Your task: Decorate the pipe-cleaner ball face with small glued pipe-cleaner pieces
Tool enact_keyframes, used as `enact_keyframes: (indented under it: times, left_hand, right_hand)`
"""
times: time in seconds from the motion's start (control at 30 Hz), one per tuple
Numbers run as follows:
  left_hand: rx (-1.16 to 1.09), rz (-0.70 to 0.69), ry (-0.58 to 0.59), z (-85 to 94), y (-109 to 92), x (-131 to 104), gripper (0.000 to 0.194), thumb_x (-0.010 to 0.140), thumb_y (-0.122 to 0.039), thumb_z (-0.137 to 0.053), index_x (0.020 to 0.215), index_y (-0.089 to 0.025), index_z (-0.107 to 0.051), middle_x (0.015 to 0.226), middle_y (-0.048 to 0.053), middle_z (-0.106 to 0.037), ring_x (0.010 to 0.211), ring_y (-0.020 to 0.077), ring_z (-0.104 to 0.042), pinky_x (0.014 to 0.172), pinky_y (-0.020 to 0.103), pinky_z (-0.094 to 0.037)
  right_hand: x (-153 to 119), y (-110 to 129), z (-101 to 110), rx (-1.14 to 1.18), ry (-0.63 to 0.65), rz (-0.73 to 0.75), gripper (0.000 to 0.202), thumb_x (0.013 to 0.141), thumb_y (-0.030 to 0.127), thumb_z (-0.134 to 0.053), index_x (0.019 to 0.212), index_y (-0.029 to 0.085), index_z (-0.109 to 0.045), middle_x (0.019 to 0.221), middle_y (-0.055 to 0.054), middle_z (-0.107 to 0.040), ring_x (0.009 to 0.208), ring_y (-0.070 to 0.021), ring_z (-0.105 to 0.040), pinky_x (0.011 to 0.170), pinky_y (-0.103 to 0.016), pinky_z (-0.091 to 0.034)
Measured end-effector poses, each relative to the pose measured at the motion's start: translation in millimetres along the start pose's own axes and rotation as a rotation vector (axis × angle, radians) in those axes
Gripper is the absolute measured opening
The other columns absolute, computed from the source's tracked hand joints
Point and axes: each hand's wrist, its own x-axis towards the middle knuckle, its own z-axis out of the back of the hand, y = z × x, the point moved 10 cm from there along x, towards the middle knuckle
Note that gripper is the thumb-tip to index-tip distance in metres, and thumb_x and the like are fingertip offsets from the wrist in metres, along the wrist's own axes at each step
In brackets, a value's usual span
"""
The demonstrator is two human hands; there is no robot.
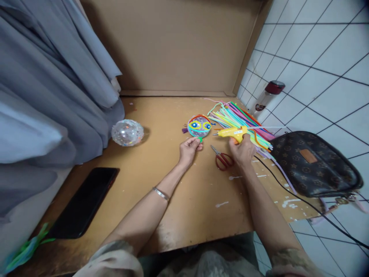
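A small green piece (200, 139) is pinched between the fingertips of my left hand (190, 149), just below a round decorated ball (199, 126). Yellow-ringed blue eyes and a red arc mark the ball. My right hand (242, 151) is wrapped round the handle of a yellow glue gun (233, 132), whose metal tip points left towards the ball. Red-handled scissors (222, 159) lie on the wooden table (173, 207) between my hands. Behind the glue gun spreads a bundle of colourful pipe cleaners (230, 115).
A clear speckled ball (127, 132) sits at the left, near a grey curtain (57, 69). Closer in lies a black phone (84, 202). At the right are a brown patterned bag (319, 165), a bottle with a red lid (274, 87) and a black cord (288, 189).
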Motion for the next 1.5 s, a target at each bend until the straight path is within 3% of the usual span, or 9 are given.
enact_keyframes:
  times: [0.13, 0.33, 0.8, 1.5]
  left_hand:
    - [-0.001, 0.016, -0.003, 0.4, 2, 1, 0.051, 0.058, -0.04, -0.096, 0.095, -0.01, -0.078, 0.071, 0.003, -0.074, 0.061, 0.0122, -0.068, 0.068, 0.03, -0.059]
    - [0.018, 0.026, 0.009, 0.3, 5, 3, 0.051, 0.061, -0.039, -0.095, 0.099, -0.01, -0.078, 0.071, 0.003, -0.074, 0.06, 0.0127, -0.069, 0.069, 0.031, -0.06]
    - [-0.025, 0.009, 0.142, -16.7, 1, -2, 0.055, 0.052, -0.039, -0.099, 0.096, -0.015, -0.076, 0.074, 0.0, -0.075, 0.062, 0.0095, -0.066, 0.069, 0.028, -0.058]
    - [0.108, -0.076, 0.058, -11.5, -9, -2, 0.036, 0.058, -0.031, -0.09, 0.087, -0.015, -0.077, 0.06, -0.004, -0.066, 0.052, 0.0075, -0.056, 0.06, 0.025, -0.051]
  right_hand:
    - [-9, 26, -2, 0.034, 0.039, 0.12, 0.036, 0.082, 0.045, -0.058, 0.103, 0.017, -0.06, 0.083, -0.01, -0.067, 0.077, -0.0283, -0.061, 0.065, -0.033, -0.036]
    - [-17, 36, -4, 0.054, 0.041, 0.174, 0.031, 0.084, 0.046, -0.056, 0.1, 0.02, -0.058, 0.084, -0.01, -0.067, 0.078, -0.0277, -0.061, 0.064, -0.032, -0.036]
    - [-20, 38, -4, 0.065, 0.016, 0.197, 0.029, 0.085, 0.045, -0.057, 0.1, 0.021, -0.058, 0.083, -0.008, -0.067, 0.076, -0.0265, -0.061, 0.062, -0.032, -0.034]
    - [-22, 43, -3, 0.121, 0.041, 0.248, 0.023, 0.086, 0.04, -0.056, 0.098, 0.022, -0.058, 0.087, -0.009, -0.065, 0.082, -0.0271, -0.061, 0.065, -0.032, -0.037]
